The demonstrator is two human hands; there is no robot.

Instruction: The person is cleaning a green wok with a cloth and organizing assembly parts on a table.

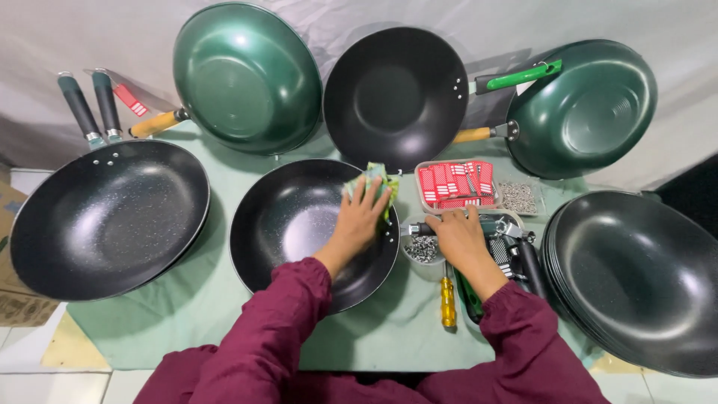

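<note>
Left hand [361, 217], fingers spread, presses a green cloth [378, 182] onto the rim of the black wok [299, 228] at the green mat's [217, 299] middle, steadying it; right hand [461, 238] curls around a power driver [502, 232] beside the screw bowl [420, 250].
</note>
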